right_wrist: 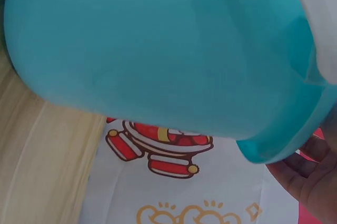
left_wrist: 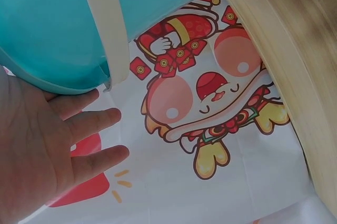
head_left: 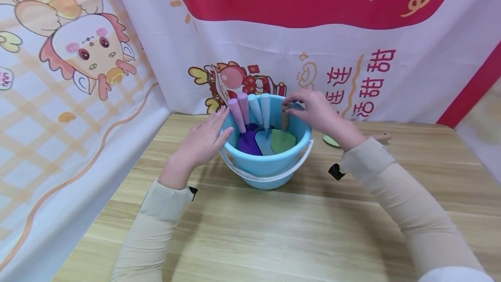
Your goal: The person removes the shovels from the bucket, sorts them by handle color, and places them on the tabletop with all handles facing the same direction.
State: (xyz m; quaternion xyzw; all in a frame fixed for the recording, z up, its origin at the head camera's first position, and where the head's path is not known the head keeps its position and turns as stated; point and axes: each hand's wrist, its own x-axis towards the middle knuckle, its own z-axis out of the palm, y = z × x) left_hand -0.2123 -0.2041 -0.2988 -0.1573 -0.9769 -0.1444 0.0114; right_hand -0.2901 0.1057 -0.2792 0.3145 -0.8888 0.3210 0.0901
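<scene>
my feed: blue bucket (head_left: 270,165) mid-frame | left hand (head_left: 201,138) straight-fingered at its side, gripping nothing | right hand (head_left: 315,110) pinching green shovel (head_left: 283,142) inside | sideways tug could tip the bucket imo

A turquoise bucket (left_wrist: 47,29) fills the corner from 10 to 12 o'clock, its white carrying handle (left_wrist: 105,19) running down to the rim (left_wrist: 58,87). At 8 o'clock, the left hand (left_wrist: 37,140) spreads its fingers (left_wrist: 97,121) toward 3 o'clock, the topmost just beside the rim. Behind spreads white cloth (left_wrist: 174,203), a cartoon figure (left_wrist: 210,87) printed near its middle; the wood-grain desk (left_wrist: 305,40) runs from 1 to 4 o'clock.
</scene>
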